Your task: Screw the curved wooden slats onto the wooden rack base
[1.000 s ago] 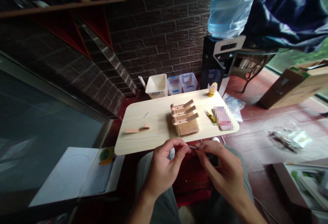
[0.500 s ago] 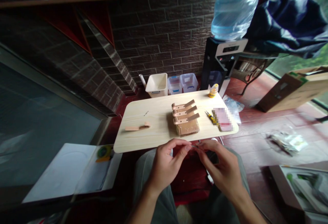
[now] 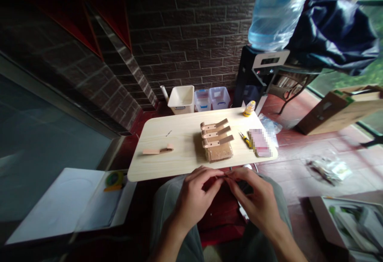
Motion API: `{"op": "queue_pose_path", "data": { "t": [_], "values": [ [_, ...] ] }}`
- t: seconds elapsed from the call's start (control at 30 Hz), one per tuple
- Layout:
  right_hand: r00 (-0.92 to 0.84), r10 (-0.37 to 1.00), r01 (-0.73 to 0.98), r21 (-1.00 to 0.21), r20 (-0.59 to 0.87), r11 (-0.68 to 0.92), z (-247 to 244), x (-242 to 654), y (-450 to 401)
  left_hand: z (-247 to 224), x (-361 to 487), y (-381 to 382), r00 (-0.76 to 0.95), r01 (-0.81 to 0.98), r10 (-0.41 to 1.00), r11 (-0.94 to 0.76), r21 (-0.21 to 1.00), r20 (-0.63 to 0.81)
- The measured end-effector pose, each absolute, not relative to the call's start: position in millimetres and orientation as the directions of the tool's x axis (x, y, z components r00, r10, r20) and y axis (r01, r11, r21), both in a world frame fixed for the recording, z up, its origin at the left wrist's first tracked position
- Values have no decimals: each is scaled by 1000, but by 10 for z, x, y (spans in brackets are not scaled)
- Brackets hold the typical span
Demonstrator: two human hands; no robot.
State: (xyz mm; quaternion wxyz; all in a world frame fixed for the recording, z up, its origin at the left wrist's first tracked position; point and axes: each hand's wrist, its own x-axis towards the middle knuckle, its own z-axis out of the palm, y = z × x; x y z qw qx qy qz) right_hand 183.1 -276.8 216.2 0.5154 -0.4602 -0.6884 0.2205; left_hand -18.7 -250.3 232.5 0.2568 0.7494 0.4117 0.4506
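Observation:
My left hand [image 3: 199,194] and my right hand [image 3: 257,194] meet fingertip to fingertip over my lap, just in front of the table's near edge. Both are closed in a pinch. Whatever lies between the fingertips is too small and too hidden to name. Beyond them, three tan leather straps [image 3: 216,135] with looped ends and dark holes lie side by side across a brown block [image 3: 220,154] wrapped in clear film. Another tan strap [image 3: 157,150] rests alone on the left of the table, with a small dark thin piece [image 3: 168,133] behind it.
On the pale wooden table [image 3: 182,130], yellow-and-black pliers [image 3: 245,139] lie beside a blurred pink object [image 3: 260,142]. A yellow-capped bottle [image 3: 249,109] stands at the far right corner. Bins [image 3: 181,101] and a water dispenser [image 3: 257,74] are behind; an open box [image 3: 353,222] sits right.
My fingertips have come closer together, and the thin piece between them is now mostly covered. The view has shifted slightly. The straps and block stay in place on the table.

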Motion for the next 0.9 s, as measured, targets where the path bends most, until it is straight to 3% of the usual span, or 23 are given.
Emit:
{"op": "queue_pose_path", "data": {
  "t": [0.2, 0.37, 0.5, 0.7, 0.9],
  "values": [
    [-55, 921, 496, -790, 386, 361, 1991, 1918, -2550, 2171, -249, -2348, 243, 530, 812, -569, 629, 531],
    [169, 943, 666, -739, 286, 104, 1350, 2310, -1761, 1939, -344, -2233, 132, 560, 881, -444, 700, 454],
    [238, 948, 778, -626, 210, -57, 734, 2574, -1092, 1821, -404, -2196, 45, 505, 923, -350, 789, 381],
    [273, 948, 848, -507, 166, -155, 302, 2716, -656, 1677, -470, -2040, -74, 449, 949, -242, 860, 306],
    [314, 941, 825, -527, 126, -205, 94, 2772, -556, 1321, -487, -1620, -114, 385, 951, -225, 895, 288]
  ]
}}
